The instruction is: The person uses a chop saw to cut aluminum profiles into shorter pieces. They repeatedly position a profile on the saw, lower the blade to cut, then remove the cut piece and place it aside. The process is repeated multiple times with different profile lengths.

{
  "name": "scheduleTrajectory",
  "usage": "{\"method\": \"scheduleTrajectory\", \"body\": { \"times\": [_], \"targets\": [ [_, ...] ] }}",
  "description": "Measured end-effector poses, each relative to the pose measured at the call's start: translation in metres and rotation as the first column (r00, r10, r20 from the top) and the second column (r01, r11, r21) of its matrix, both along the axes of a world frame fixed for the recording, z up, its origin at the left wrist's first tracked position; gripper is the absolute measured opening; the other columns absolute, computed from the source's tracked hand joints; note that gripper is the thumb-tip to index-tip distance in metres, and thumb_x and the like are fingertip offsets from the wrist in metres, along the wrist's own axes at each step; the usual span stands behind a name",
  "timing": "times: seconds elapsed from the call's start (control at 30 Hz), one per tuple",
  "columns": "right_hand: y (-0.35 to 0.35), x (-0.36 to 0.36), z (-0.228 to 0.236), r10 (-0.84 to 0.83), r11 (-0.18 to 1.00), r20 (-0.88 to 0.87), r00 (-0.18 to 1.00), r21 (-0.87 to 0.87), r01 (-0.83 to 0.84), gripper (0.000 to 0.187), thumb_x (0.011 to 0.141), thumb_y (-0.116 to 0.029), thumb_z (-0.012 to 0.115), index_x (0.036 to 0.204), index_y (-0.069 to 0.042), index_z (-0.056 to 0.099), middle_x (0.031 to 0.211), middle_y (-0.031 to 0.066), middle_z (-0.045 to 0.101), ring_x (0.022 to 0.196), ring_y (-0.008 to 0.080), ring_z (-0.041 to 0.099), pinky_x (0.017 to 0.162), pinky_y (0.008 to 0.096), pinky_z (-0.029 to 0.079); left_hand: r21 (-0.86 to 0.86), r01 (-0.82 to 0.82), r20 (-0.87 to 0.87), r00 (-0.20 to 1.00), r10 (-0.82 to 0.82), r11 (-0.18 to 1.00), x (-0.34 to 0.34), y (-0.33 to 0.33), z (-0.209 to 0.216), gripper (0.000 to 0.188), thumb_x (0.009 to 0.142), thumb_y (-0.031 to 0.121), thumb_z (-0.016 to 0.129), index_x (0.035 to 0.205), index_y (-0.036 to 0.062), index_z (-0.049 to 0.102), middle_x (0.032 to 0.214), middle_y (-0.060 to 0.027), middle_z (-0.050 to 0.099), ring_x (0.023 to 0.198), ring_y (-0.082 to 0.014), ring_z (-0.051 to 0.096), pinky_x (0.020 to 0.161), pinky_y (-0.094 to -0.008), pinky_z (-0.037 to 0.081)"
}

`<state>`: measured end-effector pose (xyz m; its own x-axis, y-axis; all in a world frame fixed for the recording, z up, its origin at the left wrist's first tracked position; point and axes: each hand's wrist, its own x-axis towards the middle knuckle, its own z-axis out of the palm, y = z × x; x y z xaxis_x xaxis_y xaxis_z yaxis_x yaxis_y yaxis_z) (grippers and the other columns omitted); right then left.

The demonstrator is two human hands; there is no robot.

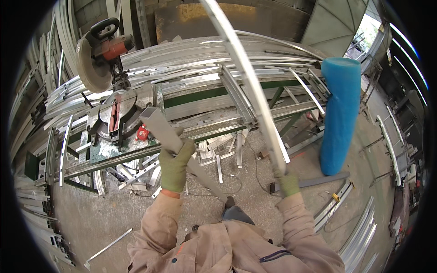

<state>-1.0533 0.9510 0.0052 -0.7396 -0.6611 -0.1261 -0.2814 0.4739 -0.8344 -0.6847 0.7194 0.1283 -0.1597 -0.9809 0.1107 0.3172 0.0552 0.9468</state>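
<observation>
My left hand (176,167), in a green work glove, grips a grey rectangular metal tube (160,129) that slants from the saw bench down toward my feet. Its open upper end is beside a red tape measure (143,133) on the bench. My right hand (288,183), gloved as well and blurred, is closed around the lower end of a long shiny metal profile (248,73). That profile rises far up past the top of the view, in front of the bench.
A miter saw (98,63) with its head raised stands on the left of the bench (118,158). Long metal profiles (182,57) lie stacked behind it. A tall blue roll (340,118) stands at the right. Offcuts (220,150) and a cable (256,164) lie under the bench.
</observation>
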Motion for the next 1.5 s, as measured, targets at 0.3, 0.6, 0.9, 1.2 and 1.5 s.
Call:
{"method": "scheduleTrajectory", "body": {
  "times": [0.3, 0.6, 0.9, 1.2, 1.5],
  "targets": [
    [-0.168, -0.281, -0.062, -0.012, 0.965, -0.322, 0.947, 0.245, 0.095, 0.054, 0.098, -0.044, 0.085, 0.128, 0.001, 0.086, 0.12, 0.0311, 0.085, 0.116, 0.0478, 0.082, 0.102, 0.0536, 0.063, 0.088, -0.307, 0.067, 0.951, 0.301, 0.948, -0.033, -0.037, -0.054, 0.071, 0.105, 0.013, 0.087, 0.164, -0.0114, 0.056, 0.11, -0.0078, 0.078, 0.097, -0.0151, 0.073, 0.093, -0.0341, 0.059],
    [-0.336, -0.427, -0.11, 0.049, 0.923, -0.254, 0.966, 0.38, 0.054, 0.067, 0.095, -0.054, 0.089, 0.133, 0.001, 0.087, 0.132, 0.029, 0.085, 0.127, 0.0466, 0.081, 0.11, 0.0536, 0.062, 0.178, -0.517, 0.106, 0.856, 0.506, 0.837, -0.112, -0.047, -0.054, 0.067, 0.108, 0.014, 0.083, 0.163, -0.0113, 0.053, 0.108, -0.0077, 0.074, 0.092, -0.0147, 0.069, 0.089, -0.0332, 0.059],
    [-0.401, -0.424, -0.095, 0.092, 0.981, -0.767, 0.635, 0.179, 0.074, 0.071, 0.099, -0.06, 0.085, 0.14, -0.003, 0.081, 0.135, 0.0281, 0.082, 0.124, 0.0505, 0.078, 0.107, 0.0596, 0.063, 0.169, -0.569, 0.117, 0.822, 0.557, 0.804, -0.166, -0.06, -0.045, 0.066, 0.11, 0.016, 0.081, 0.163, -0.0109, 0.053, 0.108, -0.0071, 0.073, 0.094, -0.0151, 0.068, 0.09, -0.0342, 0.059],
    [-0.459, -0.349, -0.116, 0.34, 0.912, -0.219, 0.914, 0.315, -0.264, 0.057, 0.103, -0.04, 0.085, 0.139, 0.002, 0.082, 0.136, 0.0305, 0.082, 0.131, 0.0485, 0.077, 0.115, 0.0507, 0.059, 0.173, -0.543, 0.105, 0.84, 0.533, 0.822, -0.19, -0.067, -0.042, 0.062, 0.112, 0.02, 0.081, 0.16, -0.0092, 0.056, 0.109, -0.0075, 0.076, 0.096, -0.0163, 0.07, 0.093, -0.037, 0.059],
    [-0.287, -0.352, -0.054, 0.243, 0.97, 0.48, 0.843, -0.145, -0.197, 0.062, 0.102, -0.025, 0.088, 0.155, 0.003, 0.073, 0.132, 0.0155, 0.083, 0.117, 0.0263, 0.079, 0.101, 0.0411, 0.064, 0.184, -0.492, 0.103, 0.871, 0.481, 0.851, -0.173, -0.069, -0.039, 0.065, 0.108, 0.018, 0.083, 0.16, -0.0102, 0.056, 0.107, -0.01, 0.078, 0.095, -0.0175, 0.073, 0.094, -0.0374, 0.061]
  ]
}}
